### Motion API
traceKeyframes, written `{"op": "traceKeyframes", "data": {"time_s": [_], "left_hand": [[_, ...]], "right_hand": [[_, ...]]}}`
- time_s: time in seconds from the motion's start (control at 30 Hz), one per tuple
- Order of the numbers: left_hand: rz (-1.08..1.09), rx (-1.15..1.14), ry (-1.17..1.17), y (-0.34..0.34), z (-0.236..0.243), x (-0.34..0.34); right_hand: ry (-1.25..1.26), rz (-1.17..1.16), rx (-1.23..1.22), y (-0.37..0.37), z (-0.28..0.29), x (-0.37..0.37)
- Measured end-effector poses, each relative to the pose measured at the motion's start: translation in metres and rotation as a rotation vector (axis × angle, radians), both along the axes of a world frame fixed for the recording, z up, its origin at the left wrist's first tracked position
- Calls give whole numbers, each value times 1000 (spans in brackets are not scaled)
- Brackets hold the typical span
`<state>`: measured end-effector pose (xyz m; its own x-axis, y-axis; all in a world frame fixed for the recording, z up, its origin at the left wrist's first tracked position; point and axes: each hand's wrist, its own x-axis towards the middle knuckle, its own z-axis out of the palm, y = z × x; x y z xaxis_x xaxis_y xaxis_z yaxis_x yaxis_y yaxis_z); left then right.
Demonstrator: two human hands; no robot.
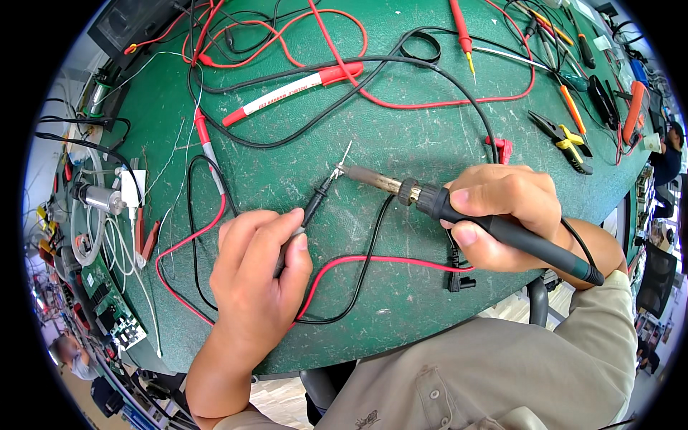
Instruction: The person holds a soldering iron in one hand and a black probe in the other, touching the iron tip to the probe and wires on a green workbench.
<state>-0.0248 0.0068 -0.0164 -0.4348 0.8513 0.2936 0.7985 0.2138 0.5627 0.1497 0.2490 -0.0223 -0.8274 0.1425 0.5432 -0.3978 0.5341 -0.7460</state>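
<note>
My left hand (pixel 256 269) is closed on a black test probe (pixel 315 202), whose bare metal tip points up and away from me. In my right hand (pixel 502 211) is a soldering iron (pixel 494 228) with a black handle. The iron's metal barrel reaches left, and its end meets the probe just below the thin needle (pixel 347 152), where a small silvery lump shows. Whether the solder there is molten, I cannot tell. Both hands hover low over the green mat (pixel 401 308).
Beyond my hands lie a red and white marker (pixel 294 94), looped red and black leads, and a red test probe (pixel 462 32). Pliers (pixel 562 142) and other tools sit at the right. A circuit board (pixel 107 304) and a metal cylinder (pixel 100 198) stand on the left.
</note>
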Motion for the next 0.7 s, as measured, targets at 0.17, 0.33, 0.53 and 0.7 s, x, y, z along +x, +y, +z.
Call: {"op": "traceKeyframes", "data": {"time_s": [0.17, 0.33, 0.53, 0.7], "left_hand": [[17, -18, -21, -2, 0, 2], [23, -20, -28, -2, 0, 2], [28, -16, -24, 0, -1, 1], [24, -18, -35, -1, -1, 1]], "right_hand": [[-32, 58, 72, 3, 5, 2], [-54, 82, 93, 4, 6, 3], [23, 4, -4, -3, -1, -1], [15, 9, 3, -2, -1, -1]]}}
